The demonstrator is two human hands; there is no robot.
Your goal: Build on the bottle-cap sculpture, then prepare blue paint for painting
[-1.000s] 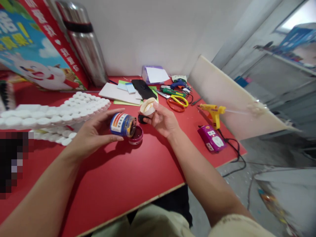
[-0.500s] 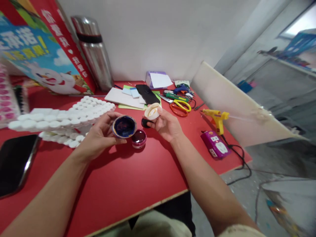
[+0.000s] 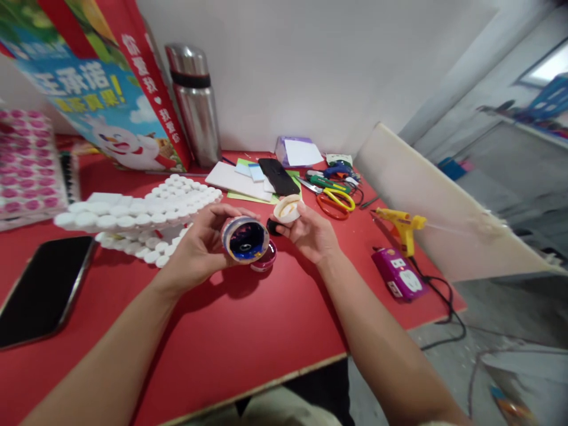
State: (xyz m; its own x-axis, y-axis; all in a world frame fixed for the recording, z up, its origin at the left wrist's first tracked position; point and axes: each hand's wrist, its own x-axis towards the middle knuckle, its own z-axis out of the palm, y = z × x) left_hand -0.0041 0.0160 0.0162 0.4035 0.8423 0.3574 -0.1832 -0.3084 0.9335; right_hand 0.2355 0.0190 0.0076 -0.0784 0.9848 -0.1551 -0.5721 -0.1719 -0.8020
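Observation:
My left hand (image 3: pixel 199 251) is wrapped round a small open paint jar (image 3: pixel 245 239), tipped so its dark blue inside faces me. Just under the jar a small red lid or pot (image 3: pixel 265 260) lies on the red table (image 3: pixel 231 331). My right hand (image 3: pixel 313 234) pinches a small white cap (image 3: pixel 289 209) with orange residue inside, held a little above the table to the right of the jar. A small black object (image 3: pixel 272 227) lies between the two hands.
White bottle caps joined in a flat cluster (image 3: pixel 142 213) lie left of the hands. A black phone (image 3: pixel 42 290) lies far left. Behind are a steel flask (image 3: pixel 195 106), paper sheets, scissors (image 3: pixel 332 198), a yellow glue gun (image 3: pixel 402 225), a purple power strip (image 3: pixel 399 278) and a white board (image 3: pixel 444 201).
My left hand has lifted the jar and turned its open mouth from sideways toward me. The right hand keeps the white cap. My view has swung left, showing the phone.

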